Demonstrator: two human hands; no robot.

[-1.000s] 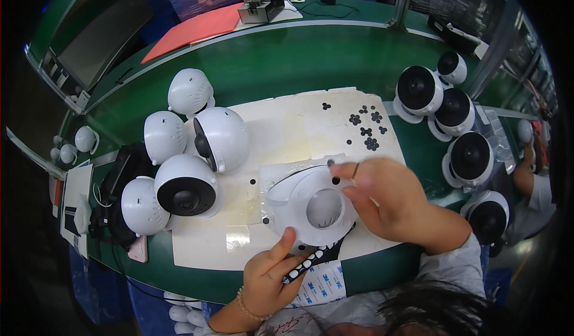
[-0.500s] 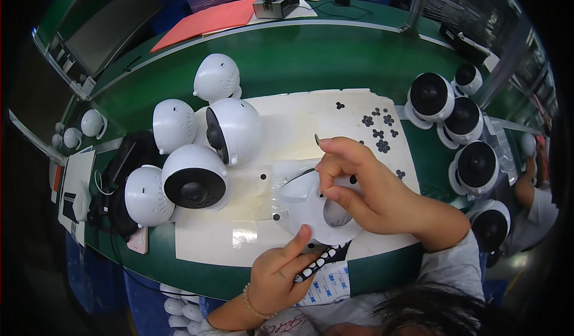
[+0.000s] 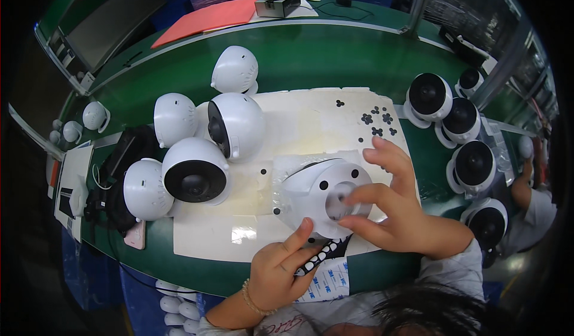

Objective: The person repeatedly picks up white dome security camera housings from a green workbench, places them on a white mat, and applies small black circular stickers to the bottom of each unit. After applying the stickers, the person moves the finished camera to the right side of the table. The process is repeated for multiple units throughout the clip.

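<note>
A white dome camera (image 3: pixel 299 198) lies on clear wrap in front of me, its round base turned up toward me. Two black round pads sit on that base. My left hand (image 3: pixel 278 270) grips a black strip with white round spots (image 3: pixel 323 255), its extended index finger against the base's edge. Over the base's round recess is my right hand (image 3: pixel 397 210), thumb and index finger apart, the other fingers raised. A small dark spot shows by its index tip, too blurred to make out.
Several white dome cameras stand at the left (image 3: pixel 197 171) and right (image 3: pixel 473 163). Loose black pads (image 3: pixel 368 119) lie on the cream sheet (image 3: pixel 299 108). White printed backing paper (image 3: pixel 329 282) lies near me. A pink phone (image 3: pixel 136 238) rests at the left edge. Someone's arm (image 3: pixel 522 186) shows far right.
My right hand has moved down and right from its raised pinch, its fingers spreading and uncovering the base's pads. A dark piece was at its fingertip before. My left hand has hardly moved.
</note>
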